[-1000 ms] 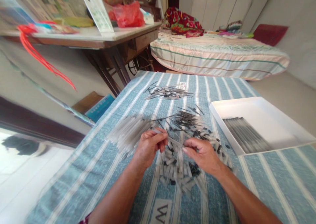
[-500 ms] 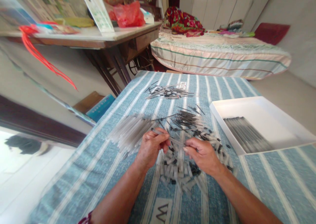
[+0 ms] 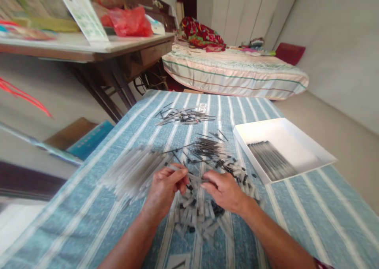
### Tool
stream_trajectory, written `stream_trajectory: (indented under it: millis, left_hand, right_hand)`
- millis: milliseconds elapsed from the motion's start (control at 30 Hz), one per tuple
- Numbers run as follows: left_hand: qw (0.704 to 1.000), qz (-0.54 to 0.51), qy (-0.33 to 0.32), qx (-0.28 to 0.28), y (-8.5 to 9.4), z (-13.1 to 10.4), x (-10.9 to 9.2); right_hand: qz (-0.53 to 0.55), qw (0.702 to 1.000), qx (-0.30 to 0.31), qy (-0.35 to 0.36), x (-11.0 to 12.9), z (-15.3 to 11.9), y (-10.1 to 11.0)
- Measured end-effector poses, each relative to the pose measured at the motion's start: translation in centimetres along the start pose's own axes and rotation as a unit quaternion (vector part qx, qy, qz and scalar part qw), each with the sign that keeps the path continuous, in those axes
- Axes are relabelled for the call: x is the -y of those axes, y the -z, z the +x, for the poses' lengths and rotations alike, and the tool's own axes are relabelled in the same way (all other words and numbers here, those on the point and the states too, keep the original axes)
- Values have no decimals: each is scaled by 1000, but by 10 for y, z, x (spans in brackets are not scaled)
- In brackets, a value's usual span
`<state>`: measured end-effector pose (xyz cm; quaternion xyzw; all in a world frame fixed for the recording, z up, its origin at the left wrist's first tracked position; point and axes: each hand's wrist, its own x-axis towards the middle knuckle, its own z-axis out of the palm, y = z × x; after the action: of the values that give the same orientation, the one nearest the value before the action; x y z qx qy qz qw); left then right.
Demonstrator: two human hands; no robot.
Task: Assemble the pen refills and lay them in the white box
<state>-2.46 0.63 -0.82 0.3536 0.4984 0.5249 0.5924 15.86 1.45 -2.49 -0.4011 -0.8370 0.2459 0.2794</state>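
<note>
Between my hands runs a thin translucent pen tube [image 3: 194, 177]. My left hand [image 3: 166, 186] pinches it near its left part, and my right hand [image 3: 223, 190] closes on its right end. Below the hands lies a loose pile of short pale caps [image 3: 189, 217] mixed with small black pieces. More caps [image 3: 242, 178] spread to the right. Left of my left hand is a heap of long translucent tubes [image 3: 133, 170]. Thin dark refills [image 3: 207, 146] are bunched beyond my right hand.
A white box [image 3: 308, 146] holding a row of dark finished-looking pens [image 3: 271, 160] sits at the right. Farther back lies another pile of thin sticks [image 3: 185, 116] on the striped blue cloth [image 3: 97, 205]. A wooden desk [image 3: 124, 49] stands at the left, a bed [image 3: 237, 71] behind.
The view has turned to the right, so the scene sits farther left. Both hands still hold the tube, and my right hand's fingers are now closer to my left hand.
</note>
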Motion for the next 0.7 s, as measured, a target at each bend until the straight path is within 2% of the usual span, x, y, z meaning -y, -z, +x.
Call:
stream_trajectory:
  millis: [167, 233, 333, 433, 533, 600, 700]
  left_hand:
    - [998, 28, 27, 51, -3, -2, -1]
    - [997, 56, 20, 58, -4, -3, -3]
    - [993, 118, -3, 26, -4, -3, -6]
    - [982, 189, -16, -23, -1, -1, -10]
    - [968, 244, -28, -54, 3, 2, -12]
    - [962, 263, -36, -61, 5, 5, -12]
    - [958, 278, -43, -59, 8, 7, -11]
  right_hand:
    - [-119, 991, 21, 50, 1, 3, 12]
    - [-144, 988, 5, 54, -2, 5, 24]
    - [-148, 987, -54, 20, -18, 4, 52]
    - [-213, 967, -113, -84, -49, -8, 88]
    - [-322, 904, -143, -241, -82, -29, 120]
    - [-357, 861, -130, -337, -98, -44, 135]
    - [-367, 824, -74, -425, -110, -58, 148]
